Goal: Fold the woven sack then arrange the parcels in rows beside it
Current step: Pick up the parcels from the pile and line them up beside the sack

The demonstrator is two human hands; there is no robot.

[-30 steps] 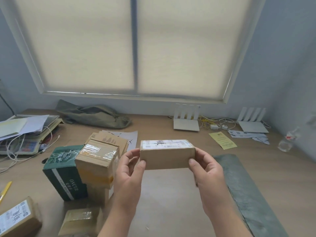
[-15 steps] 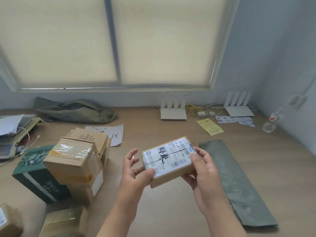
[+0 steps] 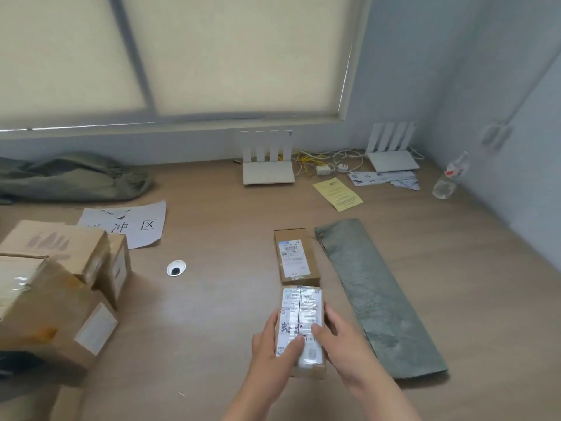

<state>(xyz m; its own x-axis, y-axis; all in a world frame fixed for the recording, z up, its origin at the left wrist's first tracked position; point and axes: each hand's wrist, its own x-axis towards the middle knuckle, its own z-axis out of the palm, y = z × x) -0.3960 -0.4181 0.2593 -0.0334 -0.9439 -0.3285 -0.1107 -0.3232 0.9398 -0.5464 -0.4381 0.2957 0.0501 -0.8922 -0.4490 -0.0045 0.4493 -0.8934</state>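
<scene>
The grey-green woven sack [image 3: 376,296] lies folded into a long strip on the desk at the right. Just left of it a small brown parcel [image 3: 296,256] with a white label lies flat. Directly in front of that one, a second labelled parcel [image 3: 302,311] rests on the desk, lined up end to end with it. My left hand [image 3: 273,347] grips this near parcel's left side with the thumb on its label. My right hand [image 3: 343,344] grips its right side. Several more cardboard parcels [image 3: 54,293] are stacked at the left.
A cable hole [image 3: 176,268] sits in the wooden desk [image 3: 218,314] mid-left, a printed sheet [image 3: 130,226] behind it. Two white routers [image 3: 268,165], cables, a yellow leaflet [image 3: 337,194] and a plastic bottle [image 3: 449,176] line the back. An olive bag [image 3: 69,177] lies back left.
Both hands brought the labelled parcel down from chest height, turned it lengthwise and set it on the desk in front of the first parcel. The view swung right and down.
</scene>
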